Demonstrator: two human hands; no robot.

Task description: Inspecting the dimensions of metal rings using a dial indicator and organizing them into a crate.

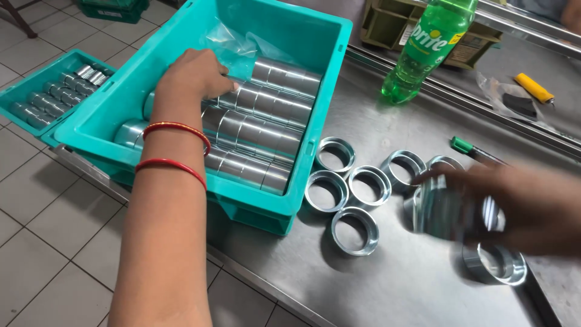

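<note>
Left hand [195, 75] fingers curled down onto the top row of stacked steel sleeves [266, 115] inside the teal crate [330, 91], at 11 o'clock; grip itself hidden behind knuckles, can't tell if anything's pinched. Clear plastic liner [233, 39] sits just beyond the fingertips.

Right hand [520, 203] at 3 o'clock, motion-blurred, fingers closed around a steel ring [439, 209], held just above the steel table [393, 284].

Loose rings [354, 188] lie flat, open side up, clustered touching at centre, between crate and right hand. One more ring [495, 265] at 4 o'clock.

Further out: green bottle [426, 48] at 1 o'clock, green marker [475, 150], second teal tray [45, 91] of small parts at 9 o'clock, lower.
</note>
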